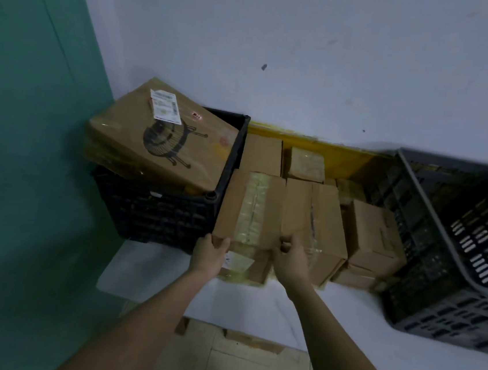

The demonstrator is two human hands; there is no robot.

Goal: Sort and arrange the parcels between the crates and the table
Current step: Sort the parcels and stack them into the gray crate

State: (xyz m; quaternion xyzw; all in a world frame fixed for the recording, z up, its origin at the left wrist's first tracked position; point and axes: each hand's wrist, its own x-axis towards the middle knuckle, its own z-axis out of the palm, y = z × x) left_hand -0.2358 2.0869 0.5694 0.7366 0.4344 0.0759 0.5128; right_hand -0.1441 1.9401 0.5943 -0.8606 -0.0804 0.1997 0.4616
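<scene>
My left hand (208, 252) and right hand (290, 260) hold the taped box (250, 209) by its near edge; it might slip and tip.

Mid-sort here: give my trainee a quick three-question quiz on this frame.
1. True or false: the big printed parcel lies flat inside the black crate.
2. Which hands grip the taped box?
3. The grey crate stands: A) left of the boxes, B) right of them, C) on the floor.

Key: 1 false, it rests tilted on the rim. 2 both, the left hand and the right hand. 3 B.
</scene>
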